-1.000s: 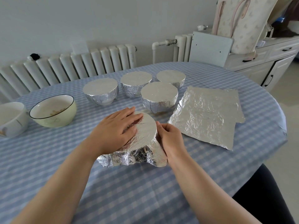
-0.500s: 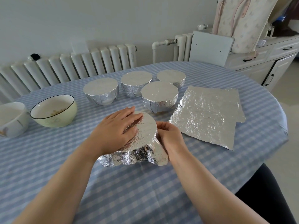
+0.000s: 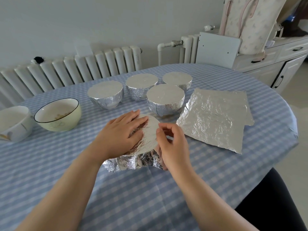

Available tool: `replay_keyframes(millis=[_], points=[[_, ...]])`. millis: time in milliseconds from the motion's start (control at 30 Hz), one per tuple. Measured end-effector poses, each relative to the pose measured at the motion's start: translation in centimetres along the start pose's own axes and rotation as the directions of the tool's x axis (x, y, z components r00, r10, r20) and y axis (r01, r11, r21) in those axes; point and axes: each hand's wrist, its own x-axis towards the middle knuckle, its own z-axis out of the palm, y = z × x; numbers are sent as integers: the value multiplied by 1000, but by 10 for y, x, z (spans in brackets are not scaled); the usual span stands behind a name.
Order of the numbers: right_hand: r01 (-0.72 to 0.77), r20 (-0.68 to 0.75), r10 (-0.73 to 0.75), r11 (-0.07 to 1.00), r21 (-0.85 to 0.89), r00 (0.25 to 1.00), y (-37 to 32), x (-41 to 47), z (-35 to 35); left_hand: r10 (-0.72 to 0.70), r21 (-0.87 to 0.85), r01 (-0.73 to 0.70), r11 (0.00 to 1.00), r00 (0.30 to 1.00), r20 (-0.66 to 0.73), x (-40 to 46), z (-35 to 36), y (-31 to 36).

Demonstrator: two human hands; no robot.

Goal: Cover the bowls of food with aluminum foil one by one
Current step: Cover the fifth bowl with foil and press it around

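A bowl draped in aluminium foil [image 3: 150, 135] stands near the middle of the table, its foil skirt crumpled loosely around the base. My left hand [image 3: 120, 135] lies flat on the foil top, fingers straight. At the bowl's right rim, my right hand [image 3: 173, 144] has its fingers curled and pinches the foil edge. Behind are several foil-covered bowls, the nearest [image 3: 165, 100] just beyond my hands. Two uncovered bowls sit at the left: a pale green one [image 3: 66, 124] and a white one [image 3: 15, 129].
Loose sheets of foil [image 3: 215, 119] lie stacked flat to the right of the bowls. The oval table has a blue checked cloth [image 3: 150, 189]. A radiator runs along the wall behind, and a cabinet with a bag stands at the back right.
My right hand has lifted from the lower side of the bowl up to its right rim, fingers now curled there. My left hand stays pressed on the foil top.
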Motion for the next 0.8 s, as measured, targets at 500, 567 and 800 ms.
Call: replay_keyframes(millis=[500,567,800], points=[[-31,121,43,995,-93,992,1,26,-16,-230,-4,230,973,971,-69,-14,5,28],[-102,106,99,994,24,989,-1,19,-15,-229,-5,229,973,971,-75,-14,5,28],[-262,63,254,943,204,965,1,15,-10,-220,-6,220,975,970,-108,-15,6,29]])
